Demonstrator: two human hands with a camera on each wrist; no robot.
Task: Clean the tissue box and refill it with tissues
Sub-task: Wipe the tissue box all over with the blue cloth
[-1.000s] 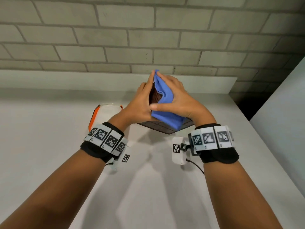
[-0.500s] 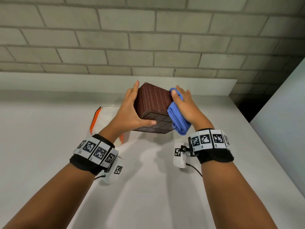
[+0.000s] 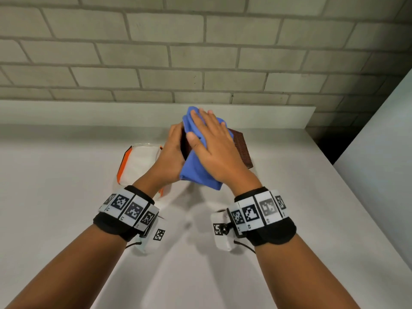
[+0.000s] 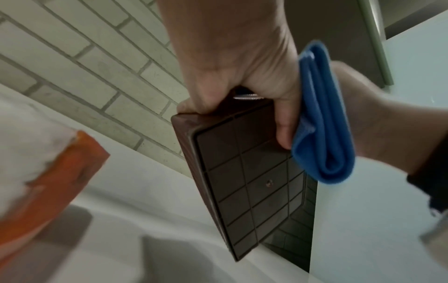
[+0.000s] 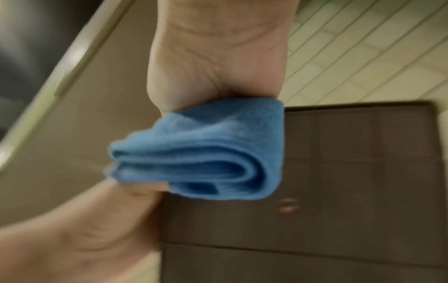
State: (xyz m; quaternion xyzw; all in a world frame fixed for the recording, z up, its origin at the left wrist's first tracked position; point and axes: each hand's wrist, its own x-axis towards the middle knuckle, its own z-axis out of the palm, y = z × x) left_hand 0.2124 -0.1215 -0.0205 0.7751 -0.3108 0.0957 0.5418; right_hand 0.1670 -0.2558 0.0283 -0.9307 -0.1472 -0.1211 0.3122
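Note:
A brown woven tissue box [image 3: 242, 148] is held tilted above the white counter [image 3: 66, 219]. My left hand [image 3: 176, 143] grips its left end, thumb on the gridded underside [image 4: 247, 181]. My right hand [image 3: 209, 141] lies flat with straight fingers on a folded blue cloth [image 3: 196, 170], pressing it against the box face turned toward me. The cloth [image 4: 322, 134] and the right hand hide most of the box in the head view. In the right wrist view the folded cloth [image 5: 206, 153] hangs from under the palm beside the box underside [image 5: 339, 172].
A white tissue pack with orange edges [image 3: 138, 161] lies on the counter just left of my left wrist. A brick wall [image 3: 200, 52] with a low ledge stands behind. A pale panel [image 3: 383, 163] closes off the right side past the counter's edge.
The box has been turned in my left hand. My right hand has slid the cloth from the box's right side up and left, and now covers the near face.

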